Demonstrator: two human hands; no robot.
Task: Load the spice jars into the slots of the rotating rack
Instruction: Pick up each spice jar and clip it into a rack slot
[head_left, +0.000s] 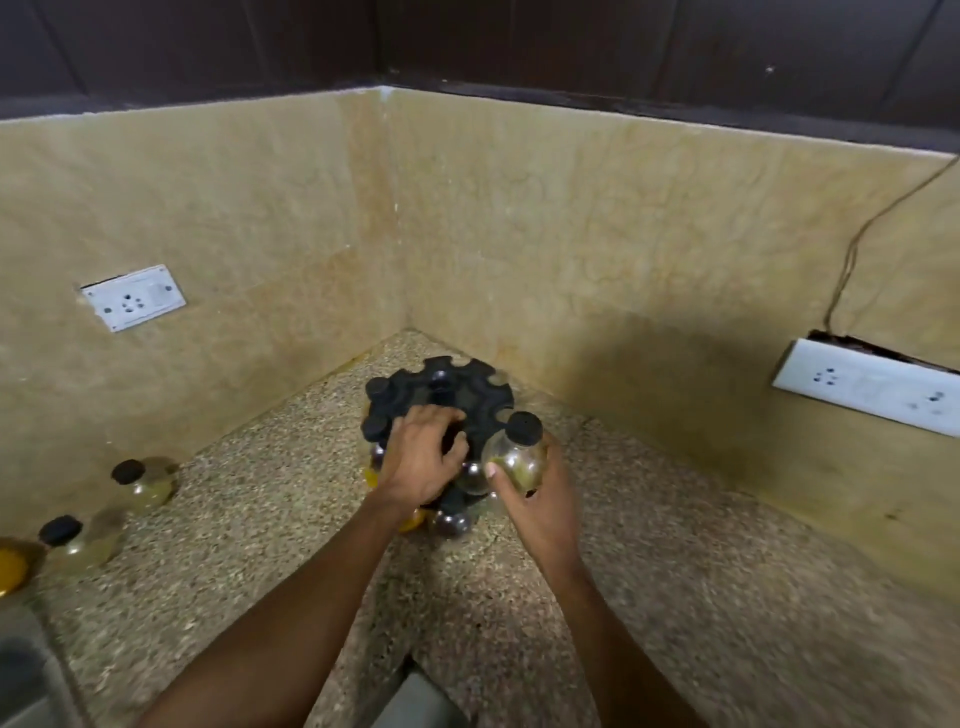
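Speckled stone makes the surface (675, 545) in the head view, and it runs into a corner of beige marble walls. We see the black rotating rack (441, 395) standing in that corner, with some jars already sitting in its slots on the left side and lower down. Our left hand (423, 457) rests on top of the rack, its fingers curled over the black top plate and gripping it. Our right hand (540, 499) holds a spice jar (514, 457) with a black lid, fingers and thumb wrapped round its glass body; the jar is tilted and is just beside the right edge of the rack, touching or almost touching it. Two more jars (143, 480) stand well apart on the left, near the wall. White sockets (132, 297) sit on both walls.
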